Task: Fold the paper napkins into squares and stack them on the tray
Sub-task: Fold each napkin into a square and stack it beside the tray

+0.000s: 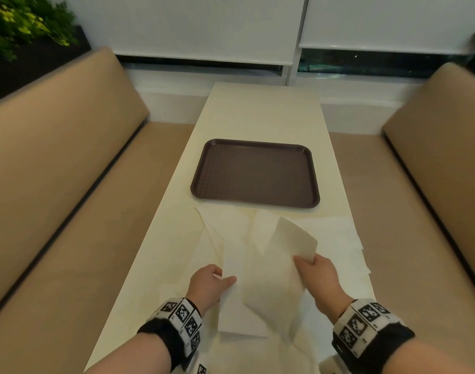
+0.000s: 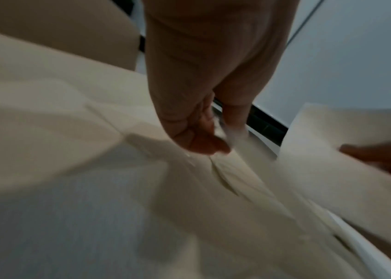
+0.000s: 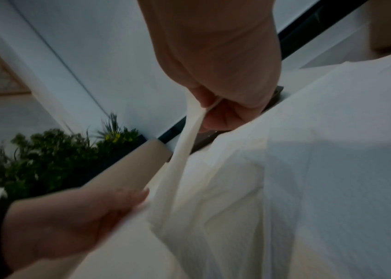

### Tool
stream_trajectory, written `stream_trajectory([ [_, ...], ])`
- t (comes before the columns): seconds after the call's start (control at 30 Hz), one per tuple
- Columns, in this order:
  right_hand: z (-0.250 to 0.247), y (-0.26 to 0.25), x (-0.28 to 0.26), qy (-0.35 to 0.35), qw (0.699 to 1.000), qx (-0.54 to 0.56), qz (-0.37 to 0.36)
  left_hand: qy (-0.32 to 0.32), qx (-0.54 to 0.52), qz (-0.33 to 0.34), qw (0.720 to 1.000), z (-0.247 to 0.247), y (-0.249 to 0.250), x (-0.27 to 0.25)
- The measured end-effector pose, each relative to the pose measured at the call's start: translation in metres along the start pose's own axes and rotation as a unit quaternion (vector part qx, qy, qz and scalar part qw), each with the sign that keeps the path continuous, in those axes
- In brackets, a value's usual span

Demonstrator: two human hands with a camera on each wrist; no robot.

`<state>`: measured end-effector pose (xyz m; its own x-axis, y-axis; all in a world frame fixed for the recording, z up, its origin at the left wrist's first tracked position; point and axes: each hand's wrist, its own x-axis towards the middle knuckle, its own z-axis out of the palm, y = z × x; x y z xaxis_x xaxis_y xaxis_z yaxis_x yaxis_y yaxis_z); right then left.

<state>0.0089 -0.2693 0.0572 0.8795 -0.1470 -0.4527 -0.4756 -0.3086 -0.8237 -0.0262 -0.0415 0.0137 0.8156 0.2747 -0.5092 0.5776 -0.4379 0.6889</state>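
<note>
A white paper napkin [image 1: 274,276] is lifted off the table between both hands, sagging in a fold in the middle. My left hand [image 1: 217,279] pinches its left edge, thumb on top. My right hand [image 1: 309,261] pinches the right edge, whose far corner stands up curled. In the left wrist view the left hand [image 2: 216,132] nips the napkin [image 2: 321,151] edge. In the right wrist view the right hand [image 3: 210,111] grips a gathered edge of the napkin [image 3: 182,160]. Several other unfolded napkins [image 1: 336,233] lie spread on the table. The dark brown tray [image 1: 255,172] sits beyond them with nothing on it.
The long cream table [image 1: 266,109] runs away from me between two tan bench seats [image 1: 55,163]. A green plant [image 1: 20,25] stands behind the left bench. White blinds and a window line the far wall.
</note>
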Motion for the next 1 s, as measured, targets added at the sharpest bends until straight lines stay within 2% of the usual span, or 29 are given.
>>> stream_trajectory([
  [0.07,-0.011,-0.009,-0.004,-0.012,1.000,0.017,-0.014,0.024,0.072,0.054,0.996,-0.004,0.011,-0.007],
  [0.13,-0.019,-0.021,-0.011,-0.054,0.998,0.018,-0.033,0.037,0.035,0.133,0.990,-0.009,0.034,-0.019],
  [0.17,-0.022,-0.029,-0.015,-0.076,0.996,0.020,-0.044,-0.008,-0.033,0.142,0.989,-0.010,0.049,-0.029],
  [0.2,-0.023,-0.036,-0.019,-0.096,0.993,0.027,-0.055,-0.080,-0.112,0.133,0.981,-0.010,0.064,-0.038],
  [0.23,-0.023,-0.044,-0.023,-0.112,0.991,0.040,-0.064,-0.147,-0.188,0.117,0.964,-0.008,0.076,-0.045],
  [0.27,-0.023,-0.052,-0.026,-0.127,0.988,0.059,-0.071,-0.179,-0.236,0.103,0.949,-0.007,0.087,-0.051],
  [0.3,-0.024,-0.058,-0.029,-0.144,0.983,0.080,-0.075,-0.183,-0.267,0.099,0.941,-0.006,0.094,-0.052],
  [0.4,-0.028,-0.067,-0.035,-0.205,0.969,0.128,-0.054,-0.128,-0.303,0.084,0.940,-0.011,0.108,-0.053],
  [0.47,-0.030,-0.066,-0.038,-0.228,0.965,0.129,-0.031,-0.131,-0.307,0.067,0.940,-0.016,0.110,-0.052],
  [0.63,-0.030,-0.059,-0.038,-0.185,0.973,0.135,-0.034,-0.182,-0.321,0.075,0.927,-0.028,0.105,-0.055],
  [0.87,-0.035,-0.060,-0.041,-0.253,0.935,0.246,-0.045,-0.212,-0.346,0.133,0.904,-0.042,0.108,-0.058],
  [1.0,-0.039,-0.058,-0.039,-0.247,0.940,0.229,-0.056,-0.207,-0.316,0.157,0.913,-0.049,0.107,-0.057],
])
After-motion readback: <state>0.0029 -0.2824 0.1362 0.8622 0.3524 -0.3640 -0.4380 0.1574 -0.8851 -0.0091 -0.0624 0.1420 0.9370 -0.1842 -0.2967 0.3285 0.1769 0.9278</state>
